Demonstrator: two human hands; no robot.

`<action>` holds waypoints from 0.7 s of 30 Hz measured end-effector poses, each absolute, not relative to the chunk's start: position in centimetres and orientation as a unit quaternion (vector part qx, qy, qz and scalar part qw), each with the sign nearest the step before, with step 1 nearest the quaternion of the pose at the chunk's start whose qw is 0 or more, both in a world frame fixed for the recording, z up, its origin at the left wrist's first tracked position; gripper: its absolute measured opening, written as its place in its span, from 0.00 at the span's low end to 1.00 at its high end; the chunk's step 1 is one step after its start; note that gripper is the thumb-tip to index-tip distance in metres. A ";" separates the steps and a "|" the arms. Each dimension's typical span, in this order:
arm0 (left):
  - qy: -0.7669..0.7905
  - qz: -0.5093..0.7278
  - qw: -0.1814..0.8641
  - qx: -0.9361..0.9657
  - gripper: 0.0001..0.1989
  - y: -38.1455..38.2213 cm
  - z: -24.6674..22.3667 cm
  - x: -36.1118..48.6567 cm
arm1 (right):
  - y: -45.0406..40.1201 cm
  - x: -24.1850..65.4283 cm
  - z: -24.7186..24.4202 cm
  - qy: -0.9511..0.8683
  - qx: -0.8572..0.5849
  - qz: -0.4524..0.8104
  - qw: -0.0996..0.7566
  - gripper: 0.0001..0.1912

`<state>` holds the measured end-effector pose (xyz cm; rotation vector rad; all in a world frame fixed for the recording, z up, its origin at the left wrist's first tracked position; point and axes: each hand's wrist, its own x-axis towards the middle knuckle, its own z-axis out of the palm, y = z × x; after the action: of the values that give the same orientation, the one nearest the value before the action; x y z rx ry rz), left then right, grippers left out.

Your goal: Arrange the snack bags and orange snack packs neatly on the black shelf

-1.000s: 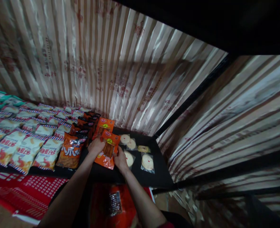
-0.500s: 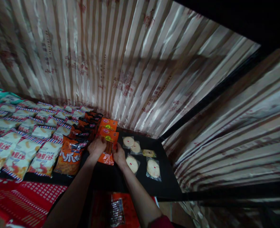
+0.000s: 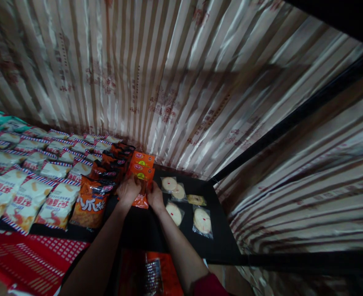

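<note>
An orange snack packet [image 3: 142,200] with a clear window lies on the black shelf, its top lapping over a second orange packet [image 3: 145,158] behind it. My left hand [image 3: 129,190] is closed on the front packet's left edge. Opposite it, my right hand [image 3: 155,196] grips the right edge, its fingertips partly hidden. Just left of my left hand stands an orange and black bag of crisps [image 3: 90,202]. To the right of my right hand lie several round pale biscuits in clear wrappers, such as this wrapped biscuit [image 3: 202,221].
White snack bags [image 3: 56,203] fill the shelf's left side in rows, with green bags [image 3: 9,123] farther back. A red basket [image 3: 30,259] is below left. More orange packets [image 3: 166,271] lie below my forearms. Striped plastic sheeting [image 3: 157,82] and a black post [image 3: 280,123] border the shelf.
My hands have pushed the front orange packet a little farther back, so it covers more of the packet behind. The view has shifted slightly.
</note>
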<state>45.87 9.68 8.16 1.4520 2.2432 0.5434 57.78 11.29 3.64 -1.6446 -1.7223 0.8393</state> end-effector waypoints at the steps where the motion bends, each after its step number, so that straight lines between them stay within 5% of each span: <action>1: 0.805 0.192 0.208 0.521 0.17 9.7 8.1 45.8 | 11.4 57.7 3.6 -0.650 -0.620 0.315 0.305 0.16; 21: 0.777 0.219 0.159 0.569 0.18 10.5 6.6 45.8 | 13.9 57.1 3.2 -0.660 -0.633 0.292 0.281 0.16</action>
<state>45.83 10.55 6.63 1.6251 2.2204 0.6267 57.08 13.91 3.19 -1.6964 -1.7689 0.7828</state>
